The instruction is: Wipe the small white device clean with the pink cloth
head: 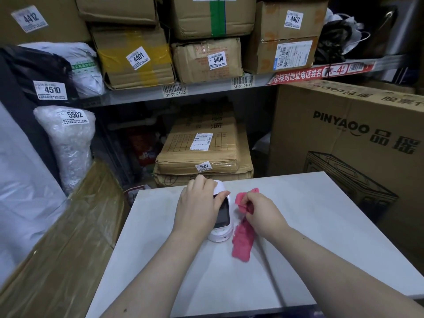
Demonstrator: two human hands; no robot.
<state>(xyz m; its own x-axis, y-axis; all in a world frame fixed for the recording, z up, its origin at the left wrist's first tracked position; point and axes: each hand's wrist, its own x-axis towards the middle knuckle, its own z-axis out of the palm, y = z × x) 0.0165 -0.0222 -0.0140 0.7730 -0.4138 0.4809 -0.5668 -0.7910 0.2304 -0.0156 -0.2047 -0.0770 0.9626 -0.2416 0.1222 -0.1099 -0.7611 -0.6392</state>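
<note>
Pink cloth (243, 242), limp and light, is pinched by your right hand (261, 214), beside your left hand (197, 207) gripping the rigid, likely slippery white device (223, 216) by its sides.

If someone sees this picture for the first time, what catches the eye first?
The bright pink cloth, pinched by the right hand, stands out on the white table. Just left of it, the left hand grips the small white device. Behind, the shelf is packed with numbered cardboard boxes.

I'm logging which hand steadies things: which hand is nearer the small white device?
Left. The left hand grips the white device across its upper part; the right hand is off its right side, pinching the pink cloth lying beside it.
</note>
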